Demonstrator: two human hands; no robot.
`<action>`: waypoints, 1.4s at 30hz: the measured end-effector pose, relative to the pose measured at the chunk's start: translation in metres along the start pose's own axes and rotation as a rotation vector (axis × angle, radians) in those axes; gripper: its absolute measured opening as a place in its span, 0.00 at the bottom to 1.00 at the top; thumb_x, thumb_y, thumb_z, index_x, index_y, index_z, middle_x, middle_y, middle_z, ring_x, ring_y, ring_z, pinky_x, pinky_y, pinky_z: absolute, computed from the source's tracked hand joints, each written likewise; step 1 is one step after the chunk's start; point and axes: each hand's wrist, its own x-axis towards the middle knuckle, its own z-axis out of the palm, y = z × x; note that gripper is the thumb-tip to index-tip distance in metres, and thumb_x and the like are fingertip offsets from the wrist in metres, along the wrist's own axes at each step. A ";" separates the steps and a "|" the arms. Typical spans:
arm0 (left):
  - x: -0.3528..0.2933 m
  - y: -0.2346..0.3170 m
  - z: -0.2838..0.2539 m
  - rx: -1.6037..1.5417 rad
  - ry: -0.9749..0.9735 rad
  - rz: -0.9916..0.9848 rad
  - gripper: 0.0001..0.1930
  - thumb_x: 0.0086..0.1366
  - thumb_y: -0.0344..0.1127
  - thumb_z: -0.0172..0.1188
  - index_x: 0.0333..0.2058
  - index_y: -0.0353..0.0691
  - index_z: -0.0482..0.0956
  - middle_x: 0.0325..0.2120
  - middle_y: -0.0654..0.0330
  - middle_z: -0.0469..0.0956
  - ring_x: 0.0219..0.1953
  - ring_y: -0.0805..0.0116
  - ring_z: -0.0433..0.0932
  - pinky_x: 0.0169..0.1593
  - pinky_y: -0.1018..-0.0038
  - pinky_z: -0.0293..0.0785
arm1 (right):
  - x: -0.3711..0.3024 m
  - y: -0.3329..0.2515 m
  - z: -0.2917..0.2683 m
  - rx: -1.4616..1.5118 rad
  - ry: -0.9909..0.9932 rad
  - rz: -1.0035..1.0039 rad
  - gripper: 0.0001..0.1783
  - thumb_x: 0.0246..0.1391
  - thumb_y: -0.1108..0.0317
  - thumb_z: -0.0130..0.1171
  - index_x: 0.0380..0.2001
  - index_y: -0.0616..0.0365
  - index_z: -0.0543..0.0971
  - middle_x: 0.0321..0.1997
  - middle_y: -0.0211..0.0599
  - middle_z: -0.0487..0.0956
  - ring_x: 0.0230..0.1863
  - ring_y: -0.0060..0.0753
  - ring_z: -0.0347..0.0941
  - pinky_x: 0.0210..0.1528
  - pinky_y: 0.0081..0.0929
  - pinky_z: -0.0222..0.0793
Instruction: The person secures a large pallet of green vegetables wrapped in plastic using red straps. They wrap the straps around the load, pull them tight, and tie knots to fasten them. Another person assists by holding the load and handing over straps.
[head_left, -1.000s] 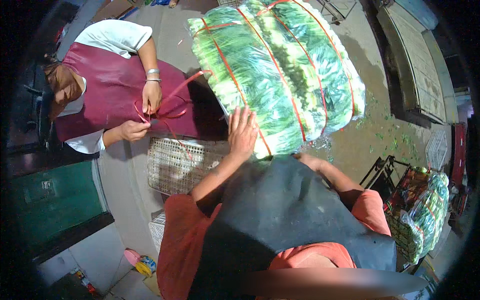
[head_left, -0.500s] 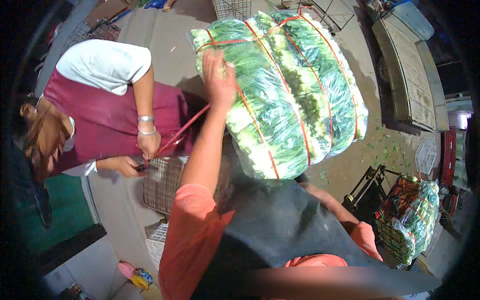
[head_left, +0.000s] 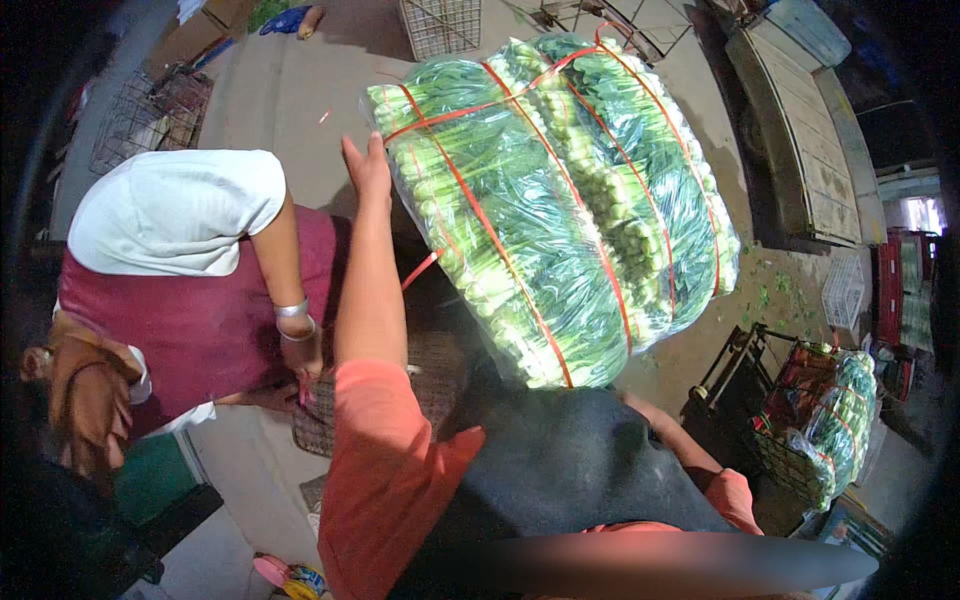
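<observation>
A large clear-wrapped bundle of leafy green vegetables [head_left: 500, 215], bound with red straps [head_left: 527, 312], stands tilted against my black apron [head_left: 590, 460]. My left hand [head_left: 370, 172] is at the bundle's far left edge, fingers stretched and apart, the palm side against or close to the wrap. A short red strap end [head_left: 420, 270] sticks out from the bundle's left side below my wrist. My right forearm [head_left: 675, 435] reaches behind the bundle's near right corner; that hand is hidden there.
A co-worker in a maroon apron [head_left: 190, 330] bends close on my left, one braceleted hand [head_left: 302, 352] low by a crate [head_left: 325, 425]. On the right stands a cart with another wrapped vegetable bundle [head_left: 845, 430]. A flatbed [head_left: 800, 140] and a white crate [head_left: 440, 25] stand farther off.
My left hand has moved from the bundle's top to its left edge. The long red strap stretched to the co-worker's hands now shows as a short end. The co-worker has bent lower.
</observation>
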 end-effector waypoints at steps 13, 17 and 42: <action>0.115 0.013 0.051 0.938 -0.491 0.265 0.26 0.69 0.55 0.40 0.56 0.48 0.74 0.53 0.51 0.75 0.57 0.48 0.70 0.60 0.55 0.64 | -0.018 0.041 0.012 0.062 0.027 -0.028 0.25 0.58 0.58 0.58 0.50 0.70 0.74 0.53 0.47 0.76 0.51 0.40 0.72 0.54 0.34 0.66; 0.094 0.008 0.047 0.871 -0.474 0.296 0.24 0.69 0.53 0.39 0.49 0.44 0.76 0.53 0.49 0.74 0.54 0.43 0.71 0.57 0.53 0.67 | -0.020 0.034 -0.004 -0.004 -0.096 -0.109 0.30 0.54 0.55 0.63 0.51 0.70 0.75 0.53 0.49 0.77 0.53 0.38 0.71 0.56 0.34 0.64; -0.023 0.007 0.033 1.081 -0.338 0.442 0.31 0.72 0.59 0.35 0.69 0.53 0.53 0.72 0.59 0.44 0.74 0.54 0.37 0.69 0.42 0.30 | -0.060 -0.028 0.012 -0.145 0.084 -0.094 0.24 0.58 0.56 0.55 0.48 0.66 0.77 0.49 0.52 0.80 0.49 0.36 0.75 0.54 0.35 0.67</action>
